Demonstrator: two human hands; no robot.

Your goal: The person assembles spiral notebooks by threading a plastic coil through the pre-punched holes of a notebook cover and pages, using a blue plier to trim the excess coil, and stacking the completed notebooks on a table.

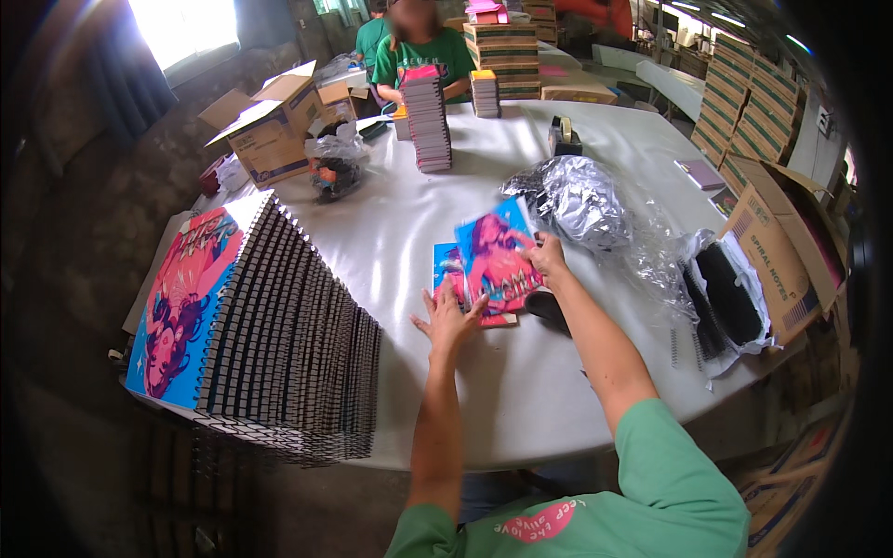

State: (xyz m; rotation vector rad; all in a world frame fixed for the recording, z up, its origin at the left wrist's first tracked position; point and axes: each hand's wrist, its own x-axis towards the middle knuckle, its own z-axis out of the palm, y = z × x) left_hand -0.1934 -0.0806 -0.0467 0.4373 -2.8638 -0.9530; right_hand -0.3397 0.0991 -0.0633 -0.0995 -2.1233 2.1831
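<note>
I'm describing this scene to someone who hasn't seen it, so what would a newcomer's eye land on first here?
Probably the big slanting stack of spiral notebooks at the table's near left, its top cover pink and blue. Next, at the middle of the white table, the left hand lies flat on a matching cover while the right hand tilts another bright cover up. Just behind them lies crumpled silvery plastic wrap.

Light src: bright window (181, 28) top left, blown out to white.
Table: round white tabletop (391, 232) evenly lit, soft shadows.
Glare: crinkled silver plastic wrap (577, 200) shines.
Edges: heavy fisheye bend, dark vignette at corners.
Focus: centre sharp, far background soft.
</note>
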